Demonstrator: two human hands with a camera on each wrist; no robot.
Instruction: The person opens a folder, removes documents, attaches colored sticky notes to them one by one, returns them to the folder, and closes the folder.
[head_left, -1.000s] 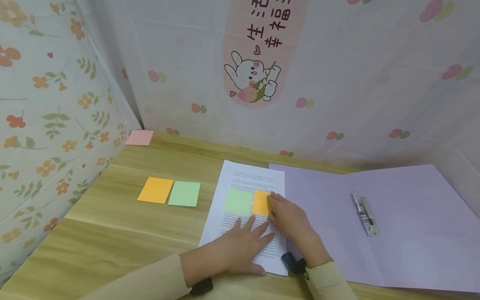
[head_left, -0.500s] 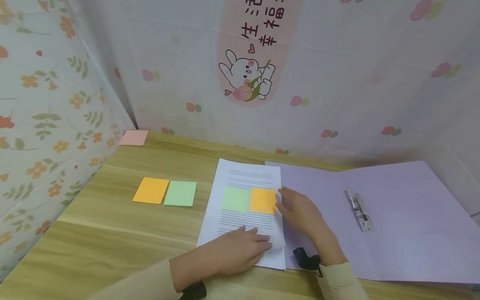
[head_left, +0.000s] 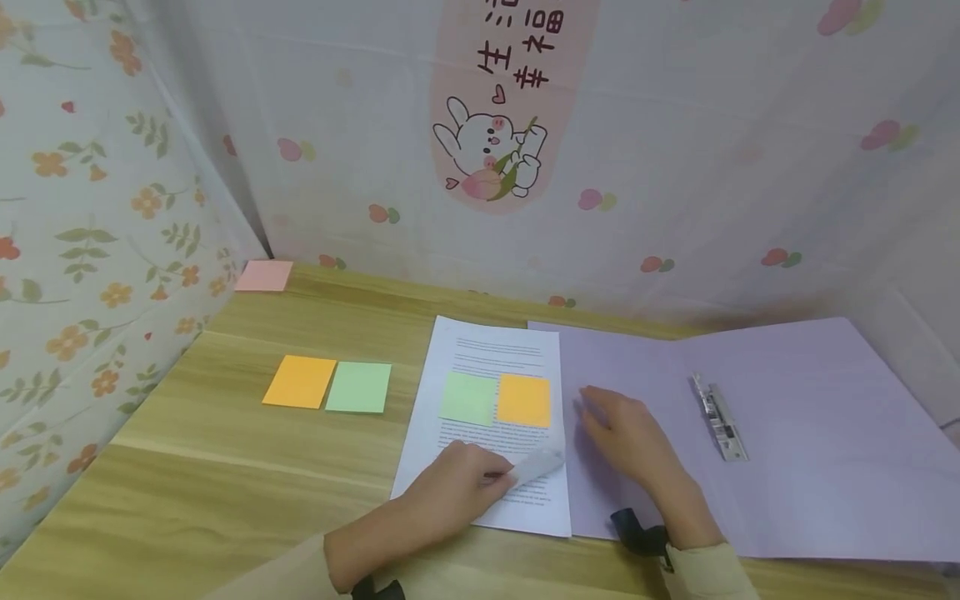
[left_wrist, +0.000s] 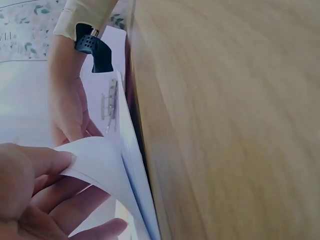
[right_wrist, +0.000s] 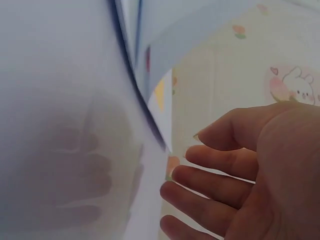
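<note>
A printed paper stack lies on the table with a green sticky note and an orange sticky note side by side on its top sheet. My left hand pinches the top sheet's lower right corner, which is bent up and over to the left. In the left wrist view the curled sheet passes between thumb and fingers. My right hand is just right of the stack, over the open purple folder, fingers loosely bent and holding nothing. In the right wrist view its fingers are apart from the paper.
A metal clip mechanism sits along the folder's middle. Left of the stack lie an orange sticky pad and a green sticky pad. A pink pad rests at the far left corner, by the printed curtain.
My right hand has left the orange note and moved right, over the folder. My left hand has gone from lying spread on the page to pinching its bent corner.
</note>
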